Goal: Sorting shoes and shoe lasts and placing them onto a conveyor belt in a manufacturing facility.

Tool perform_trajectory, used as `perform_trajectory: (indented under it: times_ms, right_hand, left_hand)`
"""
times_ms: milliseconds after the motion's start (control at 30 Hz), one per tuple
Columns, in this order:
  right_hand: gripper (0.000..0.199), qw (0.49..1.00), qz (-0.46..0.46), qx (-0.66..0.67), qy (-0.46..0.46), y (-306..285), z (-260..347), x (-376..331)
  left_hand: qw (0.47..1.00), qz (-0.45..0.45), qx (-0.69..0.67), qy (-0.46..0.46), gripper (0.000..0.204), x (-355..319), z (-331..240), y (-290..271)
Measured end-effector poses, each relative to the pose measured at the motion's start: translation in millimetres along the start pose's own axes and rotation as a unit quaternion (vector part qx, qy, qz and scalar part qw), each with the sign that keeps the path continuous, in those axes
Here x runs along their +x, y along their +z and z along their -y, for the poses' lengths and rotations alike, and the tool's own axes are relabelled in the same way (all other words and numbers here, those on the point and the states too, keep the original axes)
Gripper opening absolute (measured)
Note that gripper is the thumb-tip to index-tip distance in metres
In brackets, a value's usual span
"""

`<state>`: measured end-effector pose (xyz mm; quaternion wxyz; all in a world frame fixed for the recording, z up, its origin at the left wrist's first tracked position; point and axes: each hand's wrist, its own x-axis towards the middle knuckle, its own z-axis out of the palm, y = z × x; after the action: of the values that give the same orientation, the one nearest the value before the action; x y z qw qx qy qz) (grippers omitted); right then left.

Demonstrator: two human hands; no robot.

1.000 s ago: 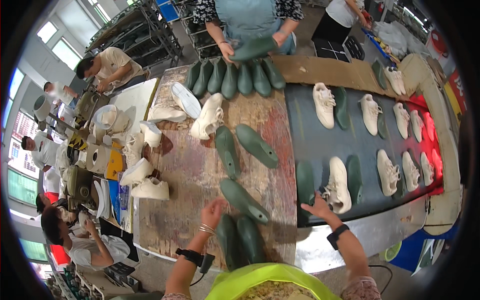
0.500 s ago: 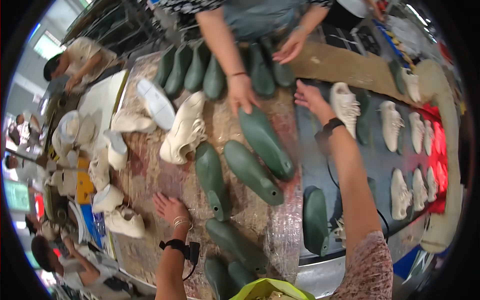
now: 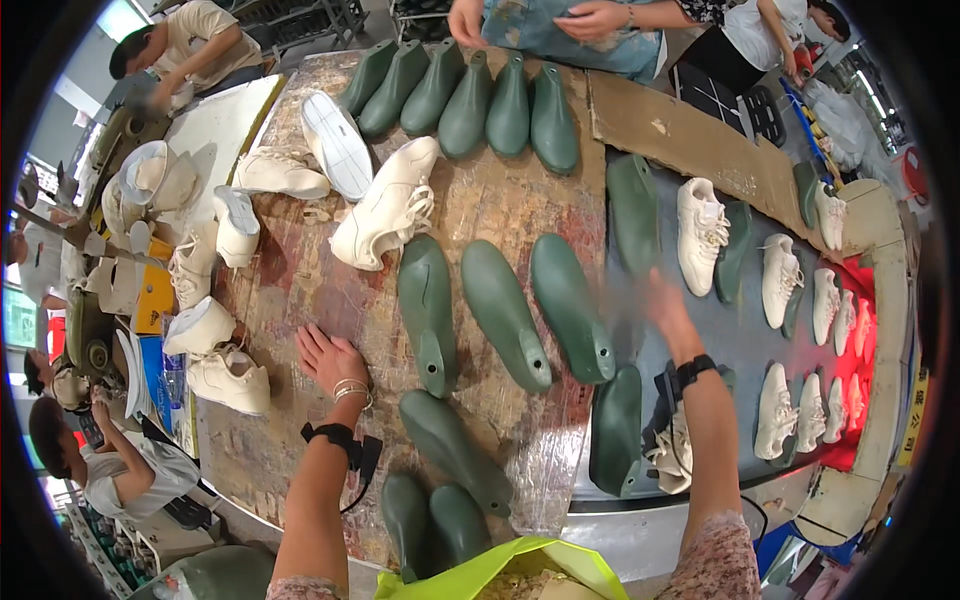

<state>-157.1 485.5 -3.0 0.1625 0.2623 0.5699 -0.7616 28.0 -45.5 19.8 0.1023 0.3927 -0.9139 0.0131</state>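
Observation:
My left hand [image 3: 330, 360] lies flat on the worn tabletop [image 3: 290, 300], fingers stretched and apart, holding nothing. Left of it are cream sneakers [image 3: 228, 378]. To its right, three green shoe lasts lie side by side: the left last [image 3: 427, 300], the middle last [image 3: 503, 315] and the right last [image 3: 570, 305]. My right hand [image 3: 660, 300] is over the dark conveyor-like surface [image 3: 720, 340], beside the right last and just below another green last [image 3: 633, 215]. Motion smears its fingers, so any hold is unclear. One more last [image 3: 615, 430] lies by my right forearm.
Green lasts [image 3: 465, 110] stand in a row at the far edge. Cream sneakers [image 3: 700, 235] and lasts sit across the dark surface. A brown cardboard strip [image 3: 690, 130] borders it. A co-worker's hands [image 3: 590, 20] are beyond the table. A yellow-green bag [image 3: 510, 565] is nearest me.
The co-worker's hand has let go of the right last and drawn back. That last lies straighter. My right hand has come nearer; a last now shows beyond it. The view has shifted.

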Motion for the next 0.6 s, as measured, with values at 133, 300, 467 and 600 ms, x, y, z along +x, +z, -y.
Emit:
perform_trajectory:
  times_ms: [133,300,467,600]
  right_hand:
    - [0.047,0.992,-0.062,-0.087,0.065,-9.5,-3.4,-50.3]
    - [0.055,0.953,0.007,-0.276,0.127,33.8,45.8,-72.1]
    - [0.053,0.763,0.036,-0.619,0.184,45.2,141.5,-31.7]
    - [0.045,0.595,0.106,-0.749,-0.271,213.1,185.7,30.1]
  left_hand:
    - [1.0,0.004,0.014,0.005,0.049,-1.2,-3.5,0.5]
    - [1.0,0.008,0.008,-0.018,0.048,0.2,5.2,-1.9]
    - [1.0,-0.009,0.004,-0.024,0.049,-5.0,-8.3,-2.6]
    - [1.0,0.0,-0.011,-0.006,0.049,-2.3,-9.4,-10.1]
